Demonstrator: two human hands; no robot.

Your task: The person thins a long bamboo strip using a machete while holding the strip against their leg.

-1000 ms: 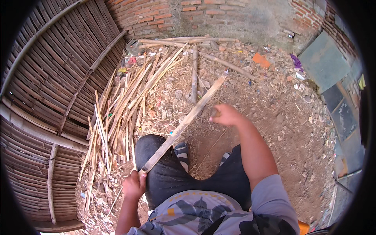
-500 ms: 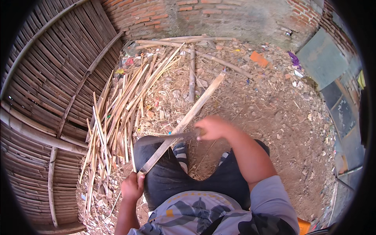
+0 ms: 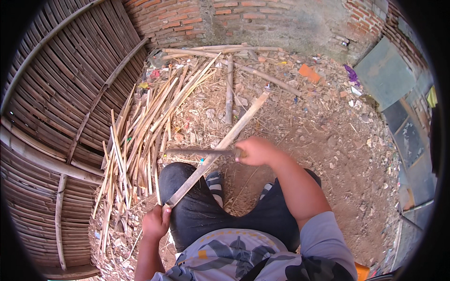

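A long pale bamboo slat (image 3: pixel 238 130) slants across my left thigh, its far end up and to the right. My left hand (image 3: pixel 156 223) is closed round its near end, thumb on top. My right hand (image 3: pixel 255 151) grips the handle of a machete (image 3: pixel 197 152), whose dark blade points left and crosses the slat about midway. Whether the edge touches the slat or is just above it, I cannot tell. A thin strip (image 3: pixel 157 189) rises from beside my left hand; whether it belongs to the slat is unclear.
A heap of split bamboo strips (image 3: pixel 150 122) lies at my left, near a bamboo-slat wall (image 3: pixel 65 89). Bamboo poles (image 3: pixel 229 89) rest on the rubble-strewn ground ahead, before a brick wall (image 3: pixel 253 18). Grey sheets (image 3: pixel 386 72) lean at the right.
The machete blade has swung up and away from my left knee, along the slat, and its tip now points nearly straight left. My left hand keeps its hold at the near end.
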